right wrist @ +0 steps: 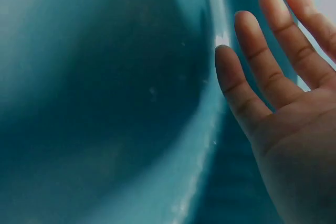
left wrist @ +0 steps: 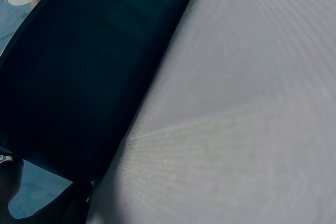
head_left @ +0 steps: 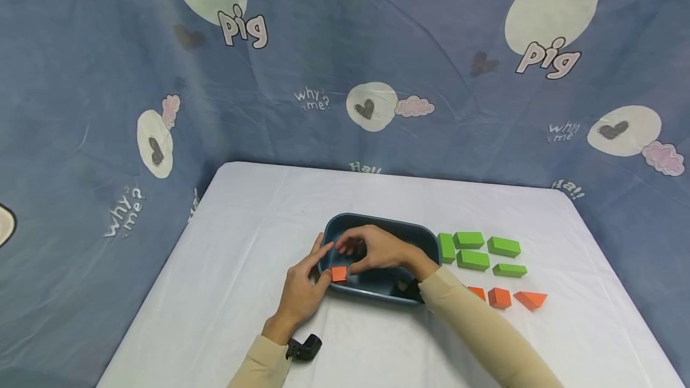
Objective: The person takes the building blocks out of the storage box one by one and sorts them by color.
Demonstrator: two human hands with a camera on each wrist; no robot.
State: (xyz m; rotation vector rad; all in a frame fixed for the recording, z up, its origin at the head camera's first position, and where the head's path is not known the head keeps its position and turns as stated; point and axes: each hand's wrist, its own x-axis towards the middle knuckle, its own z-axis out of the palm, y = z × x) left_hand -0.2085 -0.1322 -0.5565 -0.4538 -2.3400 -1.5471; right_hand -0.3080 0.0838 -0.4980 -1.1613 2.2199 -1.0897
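Note:
A dark blue plastic bin stands on the white cloth, with one orange block inside its near-left corner. My right hand reaches over the bin, its thumb close beside that block. Seen from the right wrist, the fingers are spread and fairly straight, holding nothing. My left hand is at the bin's left end, thumb and straight index finger at the rim. In the left wrist view, fingers show dark against the bin's end wall, and much of the hand is hidden.
Several green blocks lie to the right of the bin. Nearer me are an orange cube, an orange triangular block and another orange block partly behind my right sleeve. A patterned blue curtain surrounds the table.

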